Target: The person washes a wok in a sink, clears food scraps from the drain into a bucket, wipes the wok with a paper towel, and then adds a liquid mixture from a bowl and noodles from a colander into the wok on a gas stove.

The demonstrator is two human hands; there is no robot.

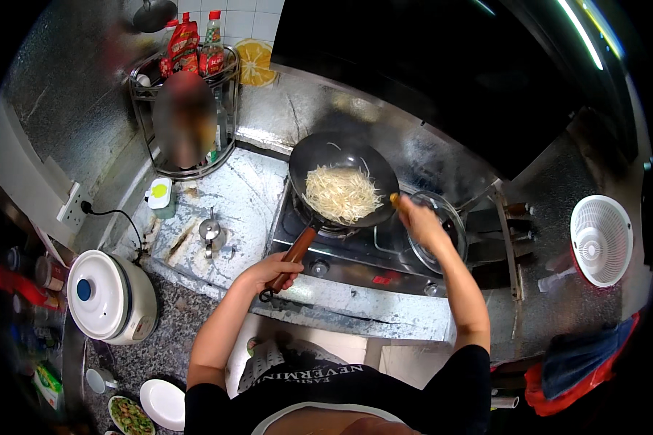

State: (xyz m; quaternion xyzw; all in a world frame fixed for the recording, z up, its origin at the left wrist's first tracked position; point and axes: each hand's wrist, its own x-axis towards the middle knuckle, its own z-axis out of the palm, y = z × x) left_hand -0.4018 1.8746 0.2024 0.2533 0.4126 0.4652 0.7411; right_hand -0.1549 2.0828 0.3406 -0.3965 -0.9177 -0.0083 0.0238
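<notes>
A black wok (383,206) with a brown wooden handle sits over the left burner of the gas stove (355,270). Pale bean sprouts (341,192) are heaped in its middle. My left hand (272,271) is closed around the wok's handle, near its end. At the wok's right rim, my right hand (422,221) is closed on a small yellow-orange thing (394,199); most of it is hidden by the fingers, so its kind does not show. Behind my right forearm, a round glass lid (453,225) lies over the right side of the stove.
Left of the stove stand a metal rack (232,109) with sauce bottles, a small metal-lidded jar (210,230) and a white-lidded container (160,194). A cream electric cooker (134,301) and plates (163,404) are nearer left. Several knives (515,235) and a white basket (602,239) are right.
</notes>
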